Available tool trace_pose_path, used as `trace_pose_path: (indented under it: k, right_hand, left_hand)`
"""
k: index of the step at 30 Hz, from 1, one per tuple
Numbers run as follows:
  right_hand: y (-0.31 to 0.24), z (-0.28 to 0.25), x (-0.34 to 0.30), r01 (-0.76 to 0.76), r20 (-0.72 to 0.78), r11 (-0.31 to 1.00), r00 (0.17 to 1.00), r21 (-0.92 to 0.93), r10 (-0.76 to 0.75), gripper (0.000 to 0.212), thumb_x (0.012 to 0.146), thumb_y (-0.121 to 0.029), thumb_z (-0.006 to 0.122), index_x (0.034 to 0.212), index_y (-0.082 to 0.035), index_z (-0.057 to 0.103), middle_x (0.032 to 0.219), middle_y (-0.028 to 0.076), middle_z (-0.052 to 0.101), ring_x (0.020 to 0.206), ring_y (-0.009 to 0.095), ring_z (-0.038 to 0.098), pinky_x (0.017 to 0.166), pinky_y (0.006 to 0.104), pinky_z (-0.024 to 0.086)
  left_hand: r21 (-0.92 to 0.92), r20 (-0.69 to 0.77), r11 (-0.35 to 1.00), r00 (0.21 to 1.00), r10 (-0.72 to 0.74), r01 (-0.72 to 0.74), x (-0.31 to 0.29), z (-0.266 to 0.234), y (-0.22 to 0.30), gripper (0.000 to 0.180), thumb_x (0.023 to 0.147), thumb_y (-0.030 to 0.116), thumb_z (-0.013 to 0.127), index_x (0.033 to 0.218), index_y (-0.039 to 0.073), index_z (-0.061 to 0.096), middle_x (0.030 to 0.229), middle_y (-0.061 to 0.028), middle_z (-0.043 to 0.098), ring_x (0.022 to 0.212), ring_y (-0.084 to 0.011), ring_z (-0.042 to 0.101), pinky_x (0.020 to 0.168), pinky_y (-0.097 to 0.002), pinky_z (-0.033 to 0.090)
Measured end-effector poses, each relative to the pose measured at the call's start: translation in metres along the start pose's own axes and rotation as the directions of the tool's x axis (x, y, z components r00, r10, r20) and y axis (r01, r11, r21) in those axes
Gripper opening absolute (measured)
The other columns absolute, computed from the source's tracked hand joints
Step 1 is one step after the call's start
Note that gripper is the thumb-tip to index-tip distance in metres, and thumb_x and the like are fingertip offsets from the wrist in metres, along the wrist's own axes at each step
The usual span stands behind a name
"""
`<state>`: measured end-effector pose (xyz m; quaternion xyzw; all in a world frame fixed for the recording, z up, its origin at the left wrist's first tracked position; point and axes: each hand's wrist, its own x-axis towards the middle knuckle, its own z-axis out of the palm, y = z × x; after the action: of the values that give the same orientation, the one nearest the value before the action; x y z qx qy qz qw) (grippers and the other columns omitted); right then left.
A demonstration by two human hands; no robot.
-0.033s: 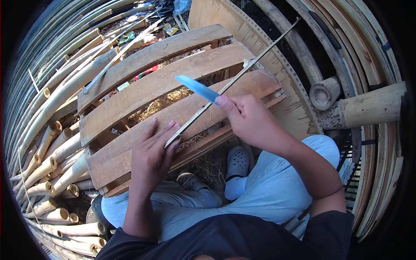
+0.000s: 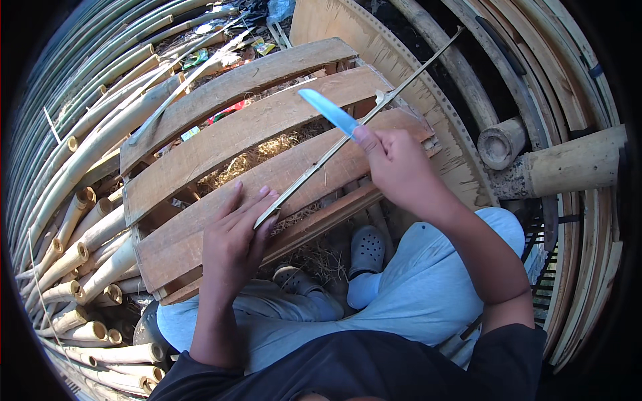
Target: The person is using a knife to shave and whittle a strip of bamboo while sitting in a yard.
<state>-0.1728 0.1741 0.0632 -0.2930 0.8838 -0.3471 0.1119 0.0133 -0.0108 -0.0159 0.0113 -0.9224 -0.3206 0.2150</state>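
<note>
my right hand (image 2: 401, 167) is clenched round the knife (image 2: 328, 110), thumb up by the base of the blade, and the blade crosses the thin strip (image 2: 321, 164) about midway. the strip lies slantwise over the slatted table (image 2: 180, 237), its far end reaching past the edge. my left hand (image 2: 234, 234) is spread on the nearest slat with the strip's near end between its fingers; whether they pinch it, i cannot tell. to draw the blade along well, i judge it best to keep it nearly flat and the pressure even — too steep and it would likely dig in. 1 pale peel (image 2: 384, 98) stands up further along, so i should go gently there. my left fingers sit at the near end — well apart from the edge, as they should.
</note>
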Motion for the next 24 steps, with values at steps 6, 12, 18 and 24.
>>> trace_pose_path:
  k: [6, 12, 18, 24]
  right_hand:
    - [-0.003, 0.035, -0.045, 0.260, 0.064, 0.925, 0.965, -0.278, -0.252, 0.022, 0.106, -0.019, 0.051, 0.095, 0.000, 0.051, 0.062, 0.020, 0.056, 0.059, 0.035, 0.065, 0.055, 0.0425, 0.055]
    - [0.005, 0.040, -0.044, 0.412, 0.097, 0.510, 0.840, -0.755, -0.534, 0.014, 0.100, -0.017, 0.058, 0.093, -0.007, 0.051, 0.074, 0.008, 0.055, 0.057, 0.017, 0.065, 0.050, 0.0293, 0.055]
    - [0.007, 0.034, -0.030, 0.314, 0.040, 0.434, 0.845, -0.844, -0.533, 0.010, 0.097, -0.016, 0.059, 0.092, -0.009, 0.053, 0.069, 0.003, 0.054, 0.053, 0.014, 0.064, 0.046, 0.0272, 0.052]
    - [0.016, 0.017, -0.019, 0.272, 0.031, 0.477, 0.891, -0.836, -0.453, 0.010, 0.100, -0.017, 0.057, 0.095, -0.008, 0.054, 0.070, 0.008, 0.060, 0.055, 0.020, 0.067, 0.046, 0.0307, 0.053]
  left_hand:
    - [-0.014, -0.009, 1.000, 1.000, 0.004, -0.004, 0.001, 0.004, 0.000, 0.026, 0.091, 0.006, 0.071, 0.117, 0.004, 0.069, 0.117, -0.0117, 0.075, 0.118, -0.0291, 0.069, 0.114, -0.0544, 0.044]
    - [-0.016, -0.010, 1.000, 1.000, 0.004, -0.005, 0.001, 0.003, 0.001, 0.026, 0.091, 0.006, 0.071, 0.117, 0.004, 0.069, 0.116, -0.0115, 0.075, 0.117, -0.0293, 0.069, 0.113, -0.0542, 0.045]
    - [-0.003, -0.027, 1.000, 1.000, 0.011, -0.011, 0.001, 0.003, 0.000, 0.026, 0.091, 0.007, 0.072, 0.117, 0.004, 0.069, 0.116, -0.0107, 0.075, 0.118, -0.0283, 0.069, 0.114, -0.0533, 0.044]
    - [0.003, -0.005, 0.999, 0.999, 0.043, -0.043, 0.002, 0.003, 0.004, 0.028, 0.090, 0.006, 0.072, 0.118, 0.006, 0.070, 0.117, -0.0100, 0.075, 0.119, -0.0263, 0.069, 0.115, -0.0531, 0.043]
